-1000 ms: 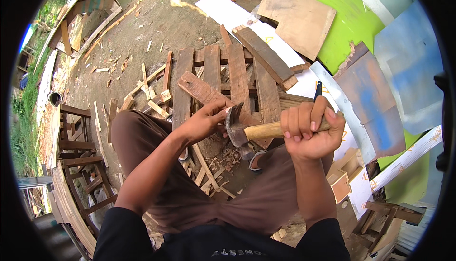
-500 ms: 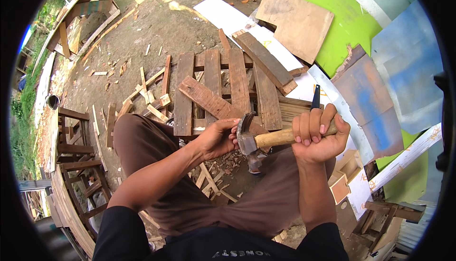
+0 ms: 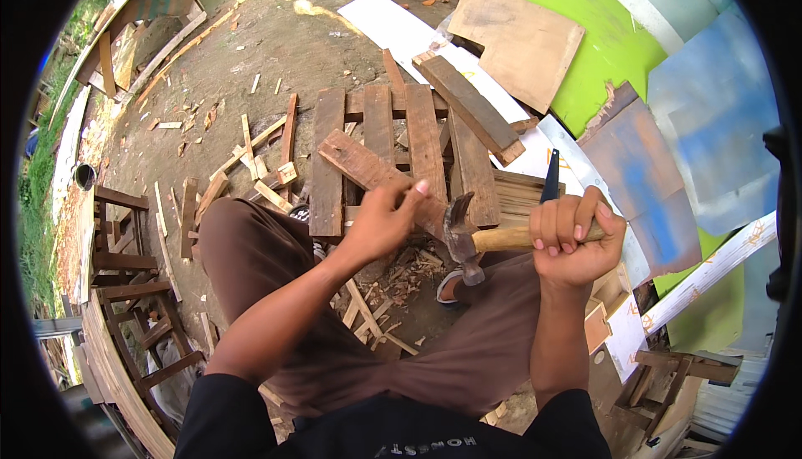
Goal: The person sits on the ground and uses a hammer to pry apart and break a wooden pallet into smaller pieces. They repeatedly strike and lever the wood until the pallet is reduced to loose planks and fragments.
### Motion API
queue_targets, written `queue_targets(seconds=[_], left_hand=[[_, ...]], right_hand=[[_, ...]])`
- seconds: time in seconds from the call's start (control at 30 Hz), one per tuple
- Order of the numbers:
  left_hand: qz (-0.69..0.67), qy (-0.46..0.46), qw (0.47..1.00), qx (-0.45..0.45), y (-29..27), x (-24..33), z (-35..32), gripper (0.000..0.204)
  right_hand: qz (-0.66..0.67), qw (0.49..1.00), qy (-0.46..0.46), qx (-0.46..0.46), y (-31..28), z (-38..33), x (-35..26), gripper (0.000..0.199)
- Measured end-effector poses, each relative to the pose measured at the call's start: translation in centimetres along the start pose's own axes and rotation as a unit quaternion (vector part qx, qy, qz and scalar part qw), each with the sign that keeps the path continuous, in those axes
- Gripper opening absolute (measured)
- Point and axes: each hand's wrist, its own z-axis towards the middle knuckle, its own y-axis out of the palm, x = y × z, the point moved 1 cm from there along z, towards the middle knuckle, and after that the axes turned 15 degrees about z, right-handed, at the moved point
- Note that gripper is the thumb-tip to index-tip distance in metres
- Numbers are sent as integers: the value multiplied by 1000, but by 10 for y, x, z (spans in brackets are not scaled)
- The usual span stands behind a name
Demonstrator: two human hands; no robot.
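- The weathered brown wooden plank (image 3: pixel 368 168) lies slantwise across the slatted wooden pallet (image 3: pixel 418 137), its long axis running from upper left, away from me, down to the right toward my knees.
- My left hand (image 3: pixel 386 218) is clamped on the plank's near end, fingers curled over the edge, so it is the nearer hand to the wood.
- My right hand (image 3: pixel 575 238) is wrapped tight around the pale wooden handle of a steel-headed claw hammer (image 3: pixel 464 238); the handle lies nearly level, pointing left.
- The hammer head sits just right of my left hand, close against the plank's near end. The two hands are apart, with the head between them.
- I cannot tell whether the head touches the wood, nor whether a nail is there; my left hand covers that spot.
- A dark blue blade-like tool (image 3: pixel 550 182) stands behind my right fist, its lower part hidden.
- Wood chips and offcuts (image 3: pixel 251 158) litter the dirt ground beside the pallet.
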Motion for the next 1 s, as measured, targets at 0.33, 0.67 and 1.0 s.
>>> queue_targets(seconds=[0.33, 0.67, 1.0], left_hand=[[432, 156, 882, 107, -8, -41, 24, 66], [421, 162, 888, 96, -3, -53, 28, 68], [419, 144, 894, 74, -4, -49, 28, 67]], right_hand=[[-131, 989, -62, 17, -32, -31, -38, 36], [-137, 990, -37, -2, -54, -36, -22, 36], [-149, 988, -36, -5, -66, -50, -39, 39]])
